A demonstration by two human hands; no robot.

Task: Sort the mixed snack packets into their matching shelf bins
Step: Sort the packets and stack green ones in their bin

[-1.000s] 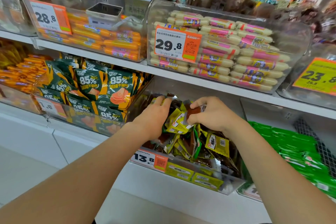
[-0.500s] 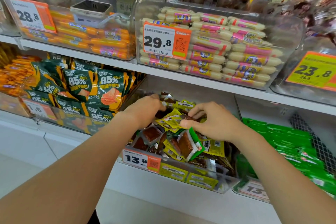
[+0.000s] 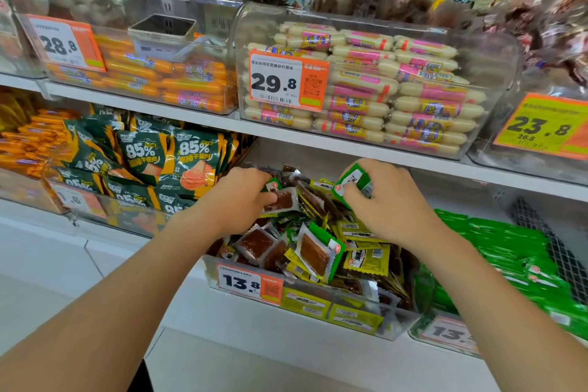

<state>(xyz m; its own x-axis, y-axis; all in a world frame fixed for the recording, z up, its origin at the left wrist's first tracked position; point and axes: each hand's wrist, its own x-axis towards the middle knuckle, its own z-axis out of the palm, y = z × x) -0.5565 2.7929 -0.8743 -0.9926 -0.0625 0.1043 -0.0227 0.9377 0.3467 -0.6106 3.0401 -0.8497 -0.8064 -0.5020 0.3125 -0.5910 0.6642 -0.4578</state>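
1. Head view, hands: your left hand [image 3: 237, 197] was curled around a green-edged packet [image 3: 280, 199] with a clear window showing brown snack; its long axis ran roughly left to right, window toward the camera.
2. Your right hand [image 3: 386, 200] pinched a small green packet [image 3: 351, 181] between thumb and fingers, tilted, its long axis rising toward the upper right, just above the pile.
3. Both packets sat over the back of the mixed bin [image 3: 318, 302], a clear tub tagged 13.8 [image 3: 249, 284], heaped with yellow and green packets lying at all angles.
4. Edges: the white shelf [image 3: 318, 140] ran close above your knuckles, leaving little room overhead.
5. To your right, the green packet bin [image 3: 509, 248] touched the mixed bin's wall; to your left stood the dark green 85% pouches [image 3: 165, 159]. Open room lay toward you, in front of the tub's front lip.
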